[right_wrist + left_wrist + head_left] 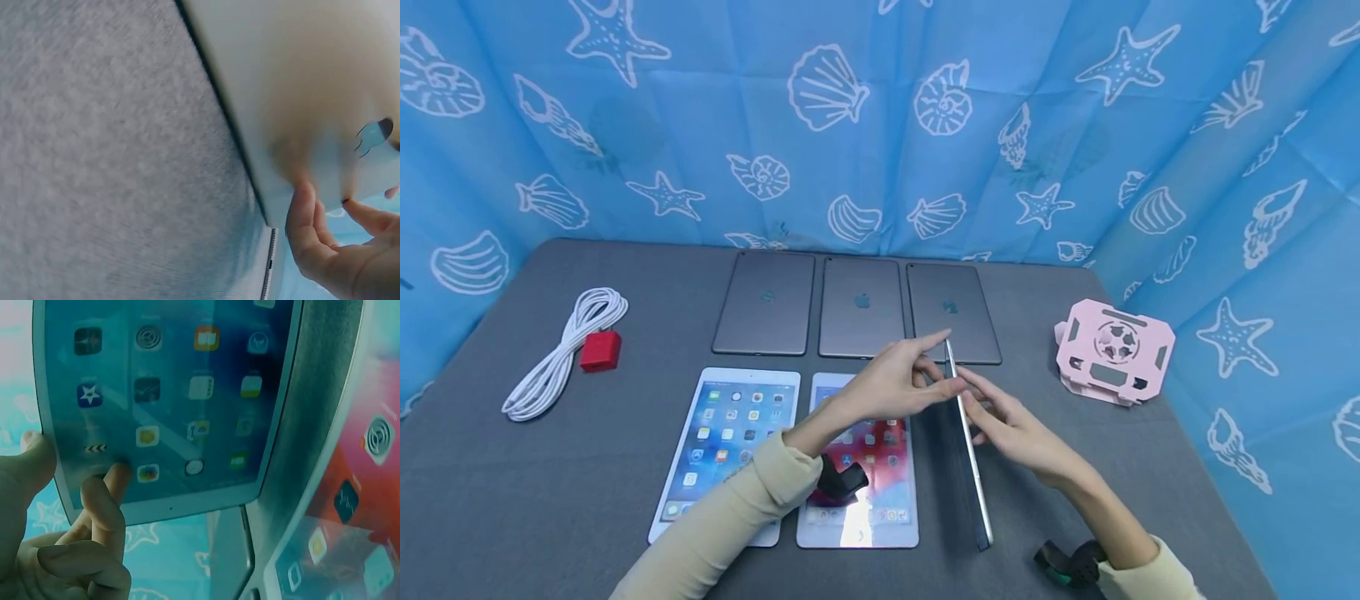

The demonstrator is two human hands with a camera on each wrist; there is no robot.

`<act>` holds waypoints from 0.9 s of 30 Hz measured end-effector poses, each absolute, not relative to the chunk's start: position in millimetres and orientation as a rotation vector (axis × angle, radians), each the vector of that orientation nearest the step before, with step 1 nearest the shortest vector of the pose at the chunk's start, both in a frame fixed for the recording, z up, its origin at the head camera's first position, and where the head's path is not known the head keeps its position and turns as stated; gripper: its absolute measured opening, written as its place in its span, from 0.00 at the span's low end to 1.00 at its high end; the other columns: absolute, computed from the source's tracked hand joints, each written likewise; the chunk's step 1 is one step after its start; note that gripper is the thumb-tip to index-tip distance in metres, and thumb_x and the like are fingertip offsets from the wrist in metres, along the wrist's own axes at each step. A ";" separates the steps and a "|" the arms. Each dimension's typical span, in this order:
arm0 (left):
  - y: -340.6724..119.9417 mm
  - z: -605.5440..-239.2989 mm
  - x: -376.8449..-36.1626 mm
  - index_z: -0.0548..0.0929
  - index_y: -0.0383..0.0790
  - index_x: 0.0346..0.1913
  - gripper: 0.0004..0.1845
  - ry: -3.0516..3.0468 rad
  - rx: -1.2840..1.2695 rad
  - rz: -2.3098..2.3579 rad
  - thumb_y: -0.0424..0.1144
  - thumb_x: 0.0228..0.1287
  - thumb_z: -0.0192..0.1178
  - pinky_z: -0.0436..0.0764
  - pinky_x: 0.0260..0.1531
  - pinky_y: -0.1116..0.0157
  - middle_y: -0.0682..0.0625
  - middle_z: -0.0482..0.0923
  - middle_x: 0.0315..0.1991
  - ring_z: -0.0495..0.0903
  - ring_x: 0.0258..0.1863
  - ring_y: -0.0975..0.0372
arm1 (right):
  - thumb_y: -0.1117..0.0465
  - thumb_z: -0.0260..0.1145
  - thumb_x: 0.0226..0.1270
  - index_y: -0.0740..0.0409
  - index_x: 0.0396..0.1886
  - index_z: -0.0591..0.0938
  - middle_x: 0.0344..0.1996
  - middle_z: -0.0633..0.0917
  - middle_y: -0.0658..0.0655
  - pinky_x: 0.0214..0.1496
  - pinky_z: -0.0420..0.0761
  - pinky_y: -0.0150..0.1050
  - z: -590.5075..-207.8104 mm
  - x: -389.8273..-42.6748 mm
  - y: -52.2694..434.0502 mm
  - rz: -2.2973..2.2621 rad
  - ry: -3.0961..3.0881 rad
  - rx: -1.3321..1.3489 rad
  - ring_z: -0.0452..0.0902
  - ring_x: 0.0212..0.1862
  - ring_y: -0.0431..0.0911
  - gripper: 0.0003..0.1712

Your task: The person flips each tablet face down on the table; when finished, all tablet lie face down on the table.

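A tablet (969,454) with a white rim stands on its edge near the table's centre, its lit screen (172,412) facing left. My left hand (902,379) holds it near the far end; in the left wrist view the thumb is at its edge and fingertips lie against the screen. From the other side, my right hand (1018,425) touches the glossy pale back (275,94) with thumb and fingertips, which mirror in it. Beneath my left forearm lie two white tablets, screens up: one with a blue screen (730,417), one with a red and blue screen (887,475).
Three dark grey tablets lie back-up in a row behind: left (763,321), middle (861,325), right (977,329). At the left are a coiled white cable (553,367) and a red block (600,351). A pink openwork stand (1112,350) sits right. A blue shell-print curtain (880,125) borders the table.
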State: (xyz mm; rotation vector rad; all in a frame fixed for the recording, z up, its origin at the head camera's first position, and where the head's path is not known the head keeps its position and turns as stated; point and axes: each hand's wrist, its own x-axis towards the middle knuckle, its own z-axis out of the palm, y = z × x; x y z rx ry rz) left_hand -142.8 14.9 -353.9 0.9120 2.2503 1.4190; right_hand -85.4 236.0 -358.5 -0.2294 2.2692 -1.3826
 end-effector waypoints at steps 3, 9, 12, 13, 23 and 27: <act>10.0 -354.2 -144.7 0.57 0.35 0.80 0.41 2.244 0.913 1.398 0.46 0.73 0.63 0.80 0.26 0.70 0.39 0.89 0.47 0.85 0.24 0.50 | 0.48 0.48 0.85 0.53 0.84 0.50 0.61 0.72 0.69 0.52 0.83 0.41 -362.7 -88.6 235.0 -1.344 2.243 -0.199 0.75 0.52 0.47 0.36; 1.2 -357.3 -147.1 0.60 0.35 0.79 0.40 2.228 0.915 1.393 0.47 0.73 0.63 0.80 0.26 0.69 0.40 0.89 0.47 0.82 0.21 0.58 | 0.47 0.52 0.83 0.55 0.84 0.49 0.64 0.74 0.69 0.56 0.81 0.44 -372.4 -94.4 236.9 -1.292 2.195 -0.130 0.79 0.58 0.50 0.40; -3.5 -358.8 -147.7 0.62 0.34 0.78 0.39 2.215 0.895 1.416 0.45 0.71 0.65 0.81 0.27 0.69 0.41 0.88 0.46 0.86 0.26 0.52 | 0.47 0.56 0.81 0.54 0.84 0.50 0.67 0.72 0.70 0.58 0.81 0.47 -376.7 -96.0 238.8 -1.291 2.169 -0.120 0.78 0.62 0.53 0.41; -5.1 -359.3 -148.0 0.63 0.34 0.77 0.38 2.205 0.886 1.429 0.45 0.71 0.65 0.81 0.27 0.69 0.41 0.88 0.46 0.86 0.28 0.49 | 0.48 0.57 0.81 0.54 0.84 0.50 0.68 0.70 0.71 0.58 0.81 0.47 -377.6 -96.3 239.3 -1.294 2.163 -0.124 0.78 0.63 0.53 0.42; -16.0 -363.0 -149.5 0.66 0.32 0.75 0.39 2.120 0.794 1.522 0.42 0.66 0.70 0.80 0.30 0.70 0.44 0.87 0.39 0.85 0.31 0.42 | 0.48 0.61 0.78 0.54 0.83 0.54 0.70 0.68 0.73 0.58 0.82 0.50 -379.2 -96.6 237.1 -1.237 2.236 -0.162 0.75 0.65 0.59 0.43; -20.1 -365.0 -148.6 0.67 0.31 0.74 0.38 2.073 0.758 1.571 0.38 0.65 0.70 0.78 0.31 0.70 0.43 0.87 0.37 0.82 0.26 0.48 | 0.49 0.63 0.77 0.55 0.83 0.55 0.69 0.69 0.74 0.60 0.80 0.56 -379.2 -96.3 237.4 -1.212 2.272 -0.184 0.74 0.66 0.62 0.43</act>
